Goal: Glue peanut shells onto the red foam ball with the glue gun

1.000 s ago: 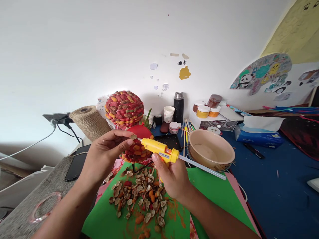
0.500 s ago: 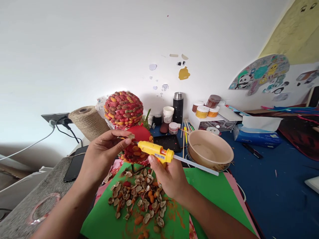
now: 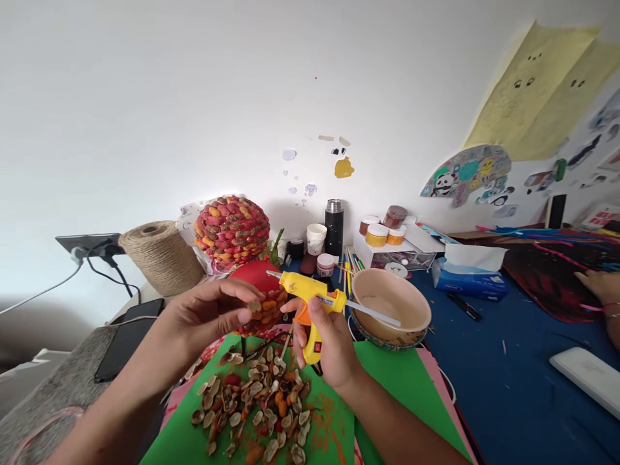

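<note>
My left hand (image 3: 208,316) pinches a small peanut shell (image 3: 254,305) between thumb and fingertips, right beside a red ball partly covered with painted shells (image 3: 259,294). My right hand (image 3: 324,339) grips a yellow hot glue gun (image 3: 310,297) by its handle, with the nozzle pointing left a little above the shell and a clear glue stick poking out at the back. Below both hands, a heap of loose painted and plain shells (image 3: 256,400) lies on green paper (image 3: 387,387).
A finished shell-covered ball (image 3: 232,226), a twine spool (image 3: 159,255), a black flask (image 3: 334,226), cups and paint jars line the wall. A beige bowl (image 3: 392,307) sits right of the glue gun. A tissue box (image 3: 467,278) and another person's hand (image 3: 600,287) are at right.
My left hand has lowered the shell from the nozzle toward the red ball. The glue gun has tipped up and drawn back. My view has shifted, bringing in another person's hand at right.
</note>
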`<control>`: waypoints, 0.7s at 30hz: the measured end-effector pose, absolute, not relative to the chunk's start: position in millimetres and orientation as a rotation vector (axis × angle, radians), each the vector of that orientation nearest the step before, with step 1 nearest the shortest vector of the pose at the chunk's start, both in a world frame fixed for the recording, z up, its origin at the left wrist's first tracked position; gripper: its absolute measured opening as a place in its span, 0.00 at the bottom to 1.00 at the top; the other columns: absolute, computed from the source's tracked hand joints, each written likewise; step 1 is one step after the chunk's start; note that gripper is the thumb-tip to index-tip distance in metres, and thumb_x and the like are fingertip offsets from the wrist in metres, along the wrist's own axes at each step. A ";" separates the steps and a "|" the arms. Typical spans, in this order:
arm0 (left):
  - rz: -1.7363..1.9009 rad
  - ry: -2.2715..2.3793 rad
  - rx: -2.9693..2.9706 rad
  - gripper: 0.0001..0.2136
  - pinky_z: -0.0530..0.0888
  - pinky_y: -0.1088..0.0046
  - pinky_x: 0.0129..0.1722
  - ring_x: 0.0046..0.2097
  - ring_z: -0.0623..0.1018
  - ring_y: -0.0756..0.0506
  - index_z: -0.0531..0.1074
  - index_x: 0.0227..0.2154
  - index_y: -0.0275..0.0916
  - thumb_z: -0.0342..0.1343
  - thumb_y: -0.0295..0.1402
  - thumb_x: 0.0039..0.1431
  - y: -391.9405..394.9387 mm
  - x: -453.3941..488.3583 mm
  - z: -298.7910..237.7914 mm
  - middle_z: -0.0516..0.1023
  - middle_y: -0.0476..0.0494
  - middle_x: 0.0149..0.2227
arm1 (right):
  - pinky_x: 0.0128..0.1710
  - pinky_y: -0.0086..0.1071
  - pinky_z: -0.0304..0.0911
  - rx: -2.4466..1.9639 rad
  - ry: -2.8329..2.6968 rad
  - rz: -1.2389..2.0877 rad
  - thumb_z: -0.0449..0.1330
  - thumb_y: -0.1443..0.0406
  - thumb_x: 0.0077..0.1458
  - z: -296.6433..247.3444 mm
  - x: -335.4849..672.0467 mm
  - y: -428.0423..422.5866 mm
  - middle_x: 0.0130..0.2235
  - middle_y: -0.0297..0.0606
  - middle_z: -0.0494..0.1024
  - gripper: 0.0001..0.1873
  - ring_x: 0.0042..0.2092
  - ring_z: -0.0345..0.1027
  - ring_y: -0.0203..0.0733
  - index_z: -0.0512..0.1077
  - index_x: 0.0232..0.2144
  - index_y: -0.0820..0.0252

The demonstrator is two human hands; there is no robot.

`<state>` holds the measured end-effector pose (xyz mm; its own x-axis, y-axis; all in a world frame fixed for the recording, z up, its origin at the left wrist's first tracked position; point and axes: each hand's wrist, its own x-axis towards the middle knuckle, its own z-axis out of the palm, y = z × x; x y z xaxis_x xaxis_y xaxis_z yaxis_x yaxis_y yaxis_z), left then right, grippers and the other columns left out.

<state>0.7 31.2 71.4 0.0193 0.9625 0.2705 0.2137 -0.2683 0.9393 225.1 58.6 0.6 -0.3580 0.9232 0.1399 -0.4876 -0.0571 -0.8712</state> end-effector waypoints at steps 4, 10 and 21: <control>1.051 1.148 1.740 0.09 0.87 0.48 0.60 0.59 0.90 0.28 0.92 0.42 0.51 0.75 0.48 0.65 18.1 13.0 75.5 0.93 0.37 0.55 | 0.16 0.26 0.58 -0.596 -1.058 1.634 0.68 0.25 0.58 1.8 224.7 57.8 0.22 0.25 0.68 0.47 0.16 0.63 0.33 0.84 0.44 0.64; 0.978 1.104 1.829 0.07 0.84 0.41 0.65 0.65 0.86 0.26 0.92 0.43 0.54 0.73 0.46 0.69 11.1 20.6 70.3 0.91 0.38 0.60 | 0.16 0.25 0.57 -0.606 -1.085 1.636 0.66 0.24 0.59 2.7 223.7 56.9 0.23 0.28 0.69 0.47 0.17 0.63 0.32 0.85 0.44 0.64; 0.887 1.148 1.895 0.06 0.83 0.46 0.66 0.67 0.86 0.28 0.91 0.44 0.56 0.72 0.46 0.70 7.9 22.8 63.9 0.87 0.41 0.65 | 0.17 0.26 0.56 -0.631 -1.063 1.593 0.65 0.25 0.61 2.5 222.9 56.0 0.21 0.28 0.68 0.48 0.17 0.63 0.34 0.86 0.44 0.65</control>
